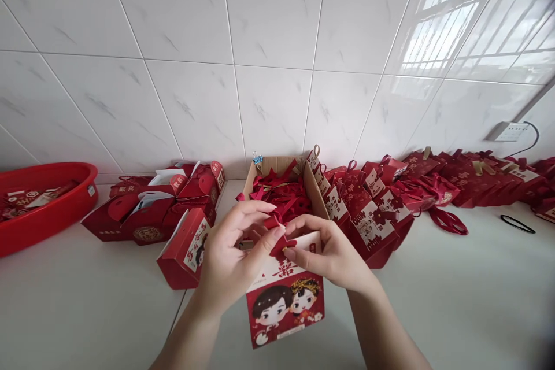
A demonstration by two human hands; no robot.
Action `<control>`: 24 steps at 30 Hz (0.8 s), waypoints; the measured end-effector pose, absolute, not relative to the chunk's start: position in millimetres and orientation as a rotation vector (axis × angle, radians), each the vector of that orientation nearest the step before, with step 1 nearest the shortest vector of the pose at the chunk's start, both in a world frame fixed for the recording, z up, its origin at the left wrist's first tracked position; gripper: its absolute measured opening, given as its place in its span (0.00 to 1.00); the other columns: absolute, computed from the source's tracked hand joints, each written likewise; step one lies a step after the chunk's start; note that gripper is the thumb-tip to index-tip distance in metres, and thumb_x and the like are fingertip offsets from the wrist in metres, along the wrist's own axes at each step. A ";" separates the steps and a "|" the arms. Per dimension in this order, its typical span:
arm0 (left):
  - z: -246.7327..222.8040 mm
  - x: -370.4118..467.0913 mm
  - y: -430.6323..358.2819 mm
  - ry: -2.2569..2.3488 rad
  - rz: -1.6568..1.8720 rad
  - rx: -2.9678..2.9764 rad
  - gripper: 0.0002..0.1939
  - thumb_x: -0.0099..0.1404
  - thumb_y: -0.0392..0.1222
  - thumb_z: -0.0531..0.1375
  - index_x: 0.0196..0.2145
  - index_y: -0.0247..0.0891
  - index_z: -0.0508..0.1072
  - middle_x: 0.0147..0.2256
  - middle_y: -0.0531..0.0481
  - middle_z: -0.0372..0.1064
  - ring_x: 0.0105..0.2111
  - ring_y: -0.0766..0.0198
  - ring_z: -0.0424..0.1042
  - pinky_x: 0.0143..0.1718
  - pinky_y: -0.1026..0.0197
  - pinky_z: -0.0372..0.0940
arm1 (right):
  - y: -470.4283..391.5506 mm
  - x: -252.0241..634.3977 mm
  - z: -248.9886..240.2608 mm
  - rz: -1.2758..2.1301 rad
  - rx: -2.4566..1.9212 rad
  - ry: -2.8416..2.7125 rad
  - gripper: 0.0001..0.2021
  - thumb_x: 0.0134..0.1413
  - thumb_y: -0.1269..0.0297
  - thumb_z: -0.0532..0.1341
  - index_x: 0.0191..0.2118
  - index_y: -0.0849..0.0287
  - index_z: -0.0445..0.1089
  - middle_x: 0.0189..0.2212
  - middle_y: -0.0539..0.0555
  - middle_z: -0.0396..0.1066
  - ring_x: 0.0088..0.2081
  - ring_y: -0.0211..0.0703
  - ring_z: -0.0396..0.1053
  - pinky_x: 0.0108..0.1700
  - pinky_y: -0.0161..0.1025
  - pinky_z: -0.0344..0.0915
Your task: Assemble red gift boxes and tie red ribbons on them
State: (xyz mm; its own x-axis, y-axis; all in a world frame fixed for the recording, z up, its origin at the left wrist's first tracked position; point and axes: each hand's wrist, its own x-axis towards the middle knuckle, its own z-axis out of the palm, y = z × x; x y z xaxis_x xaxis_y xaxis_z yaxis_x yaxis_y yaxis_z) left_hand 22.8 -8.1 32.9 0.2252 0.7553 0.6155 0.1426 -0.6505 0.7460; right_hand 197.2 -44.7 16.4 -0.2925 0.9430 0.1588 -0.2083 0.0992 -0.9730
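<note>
A red and white wedding favor box (286,306), printed with two cartoon figures, hangs tilted between my hands. At its top, my left hand (243,243) pinches a red ribbon (274,220) looped up between thumb and fingers. The thumb and fingers of my right hand (332,251) close on the top of the box, by a small red tag with a gold spot (284,248). Just behind both hands stands an open cardboard box (321,191) full of loose red ribbons (281,193).
Favor boxes without visible ribbon loops (151,214) stand at left, beside a red basin (82,208) holding printed pieces. Many ribboned boxes (373,219) line the right side. A black band (518,224) lies at far right, below a power strip (511,131) near the tiled wall.
</note>
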 end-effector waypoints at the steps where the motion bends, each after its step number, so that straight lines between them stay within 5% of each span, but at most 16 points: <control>1: 32.3 24.1 -7.8 0.828 1.455 1.967 0.12 0.61 0.39 0.65 0.42 0.40 0.71 0.36 0.49 0.76 0.30 0.65 0.76 0.26 0.69 0.71 | -42.8 197.5 15.9 1.464 -0.790 -1.337 0.15 0.47 0.61 0.70 0.38 0.61 0.68 0.16 0.41 0.58 0.18 0.26 0.47 0.20 0.28 0.46; 6: 29.2 29.0 -3.8 0.789 1.443 2.017 0.12 0.62 0.38 0.64 0.43 0.40 0.70 0.31 0.52 0.76 0.25 0.68 0.74 0.25 0.69 0.71 | -37.2 193.3 12.2 1.432 -0.821 -1.260 0.15 0.39 0.62 0.74 0.31 0.62 0.71 0.16 0.42 0.60 0.19 0.27 0.50 0.22 0.30 0.49; 18: 25.0 31.8 0.3 0.784 1.444 1.964 0.12 0.62 0.38 0.64 0.44 0.41 0.70 0.30 0.52 0.76 0.28 0.66 0.75 0.29 0.67 0.71 | -37.7 189.7 10.6 1.405 -0.811 -1.215 0.18 0.36 0.63 0.75 0.32 0.61 0.69 0.16 0.42 0.64 0.18 0.26 0.49 0.20 0.28 0.46; 24: 30.2 29.8 -3.3 0.798 1.502 1.850 0.20 0.63 0.42 0.64 0.51 0.40 0.65 0.39 0.46 0.75 0.36 0.62 0.75 0.32 0.65 0.70 | -43.9 192.6 17.9 1.356 -0.879 -1.163 0.17 0.34 0.63 0.76 0.29 0.62 0.70 0.15 0.44 0.65 0.18 0.28 0.54 0.20 0.28 0.51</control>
State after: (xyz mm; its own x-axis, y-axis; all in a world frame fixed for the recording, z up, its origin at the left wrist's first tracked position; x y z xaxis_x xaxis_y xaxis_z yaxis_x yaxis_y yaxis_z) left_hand 29.8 -3.3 30.2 0.1715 0.7745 0.6089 0.0717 -0.6262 0.7763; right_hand 192.6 -43.9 17.9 -0.1336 0.9849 0.1101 -0.2592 0.0725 -0.9631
